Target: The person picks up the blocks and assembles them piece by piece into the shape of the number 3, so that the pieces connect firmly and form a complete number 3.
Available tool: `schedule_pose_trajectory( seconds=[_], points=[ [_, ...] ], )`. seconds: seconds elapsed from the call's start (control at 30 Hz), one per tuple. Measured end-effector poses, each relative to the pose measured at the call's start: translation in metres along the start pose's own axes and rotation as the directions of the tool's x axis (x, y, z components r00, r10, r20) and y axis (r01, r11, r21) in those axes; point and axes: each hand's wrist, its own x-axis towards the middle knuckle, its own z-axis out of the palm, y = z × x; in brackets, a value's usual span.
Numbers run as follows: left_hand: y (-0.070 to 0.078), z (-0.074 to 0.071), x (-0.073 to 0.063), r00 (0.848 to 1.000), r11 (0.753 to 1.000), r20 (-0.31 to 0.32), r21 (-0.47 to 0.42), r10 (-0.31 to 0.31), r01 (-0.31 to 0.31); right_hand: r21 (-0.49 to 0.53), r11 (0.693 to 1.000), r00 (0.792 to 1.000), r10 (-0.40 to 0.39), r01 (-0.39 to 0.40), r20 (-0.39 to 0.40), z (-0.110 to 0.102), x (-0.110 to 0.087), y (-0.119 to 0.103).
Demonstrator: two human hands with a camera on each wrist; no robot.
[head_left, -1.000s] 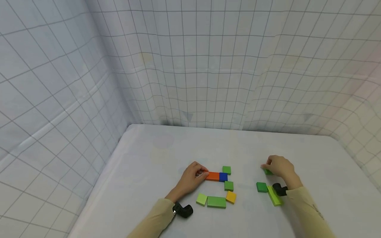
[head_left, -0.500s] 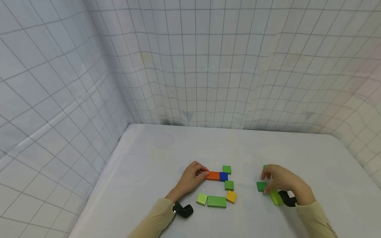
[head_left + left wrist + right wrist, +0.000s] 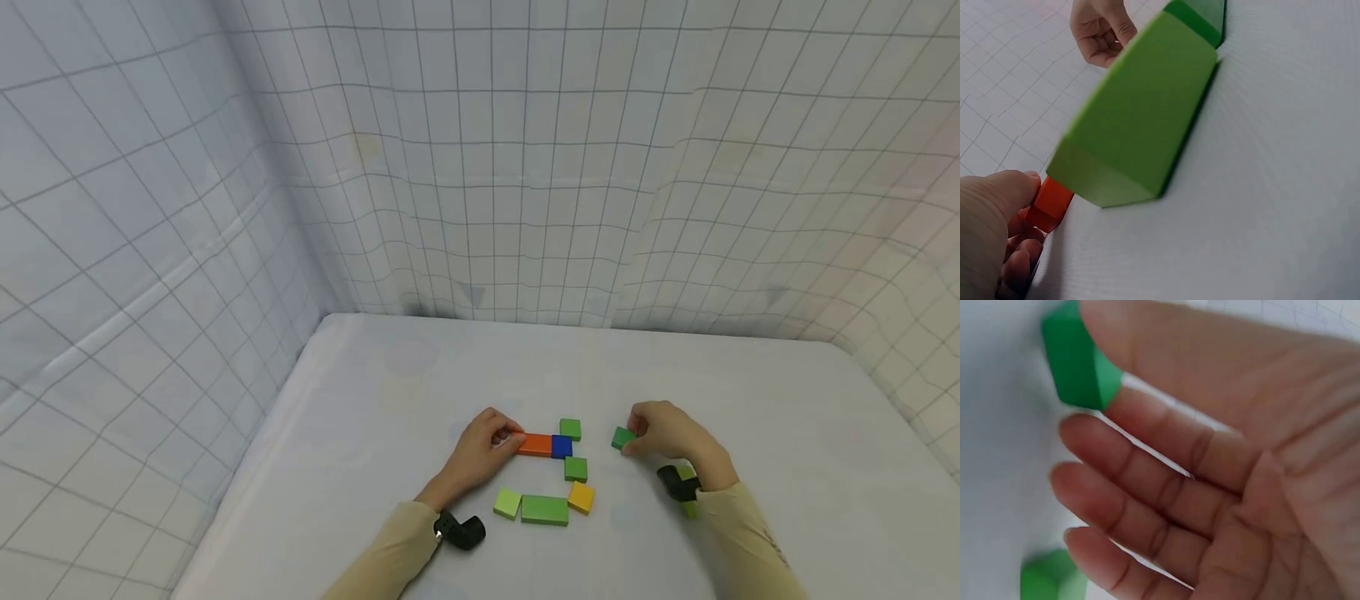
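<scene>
My left hand (image 3: 483, 450) pinches the left end of a long orange block (image 3: 537, 445), thumb over it and fingertips at its side in the left wrist view. A blue square block (image 3: 562, 447) sits against that block's right end. Small green blocks lie above the blue one (image 3: 570, 429) and below it (image 3: 576, 468). Farther right, my right hand (image 3: 670, 432) holds a dark green square block (image 3: 623, 437) between thumb and index finger. The right wrist view shows this dark green block (image 3: 1075, 359) at the thumb tip, the other fingers loosely bent.
In front lie a lime square block (image 3: 507, 503), a long green block (image 3: 545, 510) and a tilted yellow block (image 3: 581, 497). A lime block (image 3: 691, 509) is partly hidden under the right wrist. White gridded cloth (image 3: 480, 167) rises behind the white table (image 3: 375, 375).
My right hand has left a green block at the far right, come back to the dark green block, taken hold of it and carried it leftward. My left hand has stayed on the orange block.
</scene>
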Motion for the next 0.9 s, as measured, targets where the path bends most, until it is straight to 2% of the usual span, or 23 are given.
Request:
schedule_pose_trajectory(
  seconds=[0.1, 0.27, 0.43, 0.67, 0.9],
  points=[
    [-0.001, 0.0, 0.002, 1.0, 1.0, 0.003, -0.003, 0.009, -0.009, 0.044, 0.998, 0.999, 0.042, -0.041, -0.022, 0.003, 0.012, -0.001],
    [-0.001, 0.001, 0.006, 0.999, 1.0, 0.036, -0.003, -0.019, 0.019, 0.073, 0.993, 0.995, 0.092, -0.089, -0.049, 0.006, 0.027, 0.0],
    [-0.003, 0.002, 0.006, 0.995, 0.998, 0.085, 0.042, -0.05, 0.047, 0.096, 0.988, 0.99, 0.128, -0.121, -0.062, 0.009, 0.038, 0.003],
    [-0.004, -0.001, 0.003, 0.995, 0.998, 0.099, 0.059, -0.025, 0.019, 0.141, 0.983, 0.988, 0.133, -0.122, -0.075, 0.017, 0.054, -0.001],
    [-0.005, 0.0, -0.001, 0.996, 0.998, 0.088, 0.058, 0.005, -0.01, 0.167, 0.977, 0.984, 0.149, -0.131, -0.101, 0.026, 0.059, -0.014]
  ],
)
